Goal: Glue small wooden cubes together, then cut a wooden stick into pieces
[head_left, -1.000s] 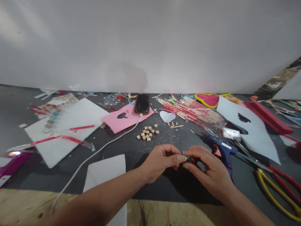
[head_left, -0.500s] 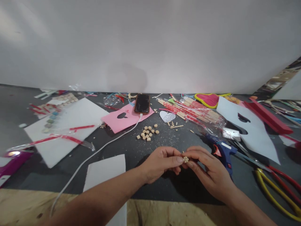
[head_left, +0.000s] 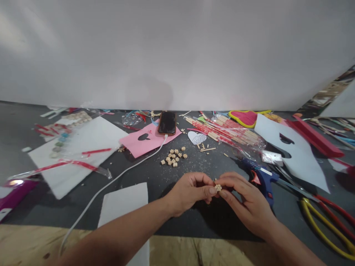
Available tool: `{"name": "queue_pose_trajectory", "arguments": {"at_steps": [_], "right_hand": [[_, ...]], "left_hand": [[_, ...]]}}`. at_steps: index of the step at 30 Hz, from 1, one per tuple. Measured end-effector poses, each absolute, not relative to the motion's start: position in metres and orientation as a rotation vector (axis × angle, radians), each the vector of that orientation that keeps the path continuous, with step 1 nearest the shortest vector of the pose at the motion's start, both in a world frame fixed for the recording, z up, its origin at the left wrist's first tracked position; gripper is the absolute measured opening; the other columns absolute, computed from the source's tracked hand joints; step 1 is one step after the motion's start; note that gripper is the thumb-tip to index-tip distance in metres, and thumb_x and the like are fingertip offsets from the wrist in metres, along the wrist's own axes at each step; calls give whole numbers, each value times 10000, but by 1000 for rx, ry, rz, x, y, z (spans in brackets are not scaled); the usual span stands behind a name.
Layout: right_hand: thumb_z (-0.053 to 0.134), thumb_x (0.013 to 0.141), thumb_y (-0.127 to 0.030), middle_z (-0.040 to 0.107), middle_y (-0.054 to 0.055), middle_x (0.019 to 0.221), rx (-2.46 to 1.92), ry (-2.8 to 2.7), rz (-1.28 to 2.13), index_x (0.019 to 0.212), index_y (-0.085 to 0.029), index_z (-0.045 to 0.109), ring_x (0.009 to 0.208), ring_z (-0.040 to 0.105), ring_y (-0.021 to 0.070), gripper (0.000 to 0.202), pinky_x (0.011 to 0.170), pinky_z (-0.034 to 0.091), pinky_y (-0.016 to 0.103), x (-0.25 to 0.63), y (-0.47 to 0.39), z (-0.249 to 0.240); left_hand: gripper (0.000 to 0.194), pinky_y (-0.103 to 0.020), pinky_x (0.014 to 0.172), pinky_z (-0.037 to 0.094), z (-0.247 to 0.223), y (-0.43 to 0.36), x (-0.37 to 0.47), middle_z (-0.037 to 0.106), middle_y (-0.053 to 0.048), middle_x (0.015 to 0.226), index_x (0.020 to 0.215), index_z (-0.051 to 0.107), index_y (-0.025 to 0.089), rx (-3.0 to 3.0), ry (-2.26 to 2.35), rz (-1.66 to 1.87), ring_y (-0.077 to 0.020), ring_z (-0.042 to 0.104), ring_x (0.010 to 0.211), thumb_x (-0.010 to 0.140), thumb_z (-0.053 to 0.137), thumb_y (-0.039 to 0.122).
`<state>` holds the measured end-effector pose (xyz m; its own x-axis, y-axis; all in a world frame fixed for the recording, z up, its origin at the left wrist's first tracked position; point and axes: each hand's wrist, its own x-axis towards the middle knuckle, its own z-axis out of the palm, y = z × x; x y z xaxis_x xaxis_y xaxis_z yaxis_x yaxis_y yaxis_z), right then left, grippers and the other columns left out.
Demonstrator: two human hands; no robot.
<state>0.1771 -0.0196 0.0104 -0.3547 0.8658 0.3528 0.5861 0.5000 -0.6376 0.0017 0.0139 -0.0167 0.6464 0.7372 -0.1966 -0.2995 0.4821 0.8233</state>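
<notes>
A small pale wooden flower-shaped cluster (head_left: 218,187) is pinched between the fingertips of both hands, above the dark table (head_left: 166,218). My left hand (head_left: 191,192) holds its left side with thumb and fingers. On the other side, my right hand (head_left: 245,199) grips it with thumb and forefinger. Several similar clusters (head_left: 174,157) lie in a loose group beyond my left hand. Short stick pieces (head_left: 208,149) lie behind the hands, near a white paper heart (head_left: 197,137).
A blue glue gun (head_left: 263,179) and large scissors (head_left: 327,221) lie right of my right hand. A phone (head_left: 167,123) rests on pink paper (head_left: 138,142), its white cable (head_left: 111,181) running toward the front left. Wrapped sticks (head_left: 227,129) lie at the back.
The held cluster has turned slightly and sits a touch further left between my fingertips. Both hands keep nearly the same position and grip.
</notes>
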Motion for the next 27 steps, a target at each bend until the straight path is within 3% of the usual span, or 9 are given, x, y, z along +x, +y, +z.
{"name": "queue_pose_trajectory", "arguments": {"at_steps": [17, 27], "right_hand": [[500, 852, -196, 617, 23, 855, -1171, -1938, 716, 922, -243, 590, 822, 587, 144, 123, 726, 484, 252, 173, -21, 13], [488, 853, -153, 606, 37, 928, -1181, -2059, 545, 1023, -249, 582, 922, 563, 150, 216, 794, 477, 270, 179, -17, 4]], "left_hand": [[246, -196, 547, 401, -13, 14, 2, 623, -19, 697, 731, 622, 107, 919, 638, 696, -58, 496, 529, 675, 704, 332], [185, -195, 549, 428, -15, 14, 0, 637, -30, 724, 784, 628, 108, 828, 610, 681, -53, 521, 519, 705, 676, 268]]}}
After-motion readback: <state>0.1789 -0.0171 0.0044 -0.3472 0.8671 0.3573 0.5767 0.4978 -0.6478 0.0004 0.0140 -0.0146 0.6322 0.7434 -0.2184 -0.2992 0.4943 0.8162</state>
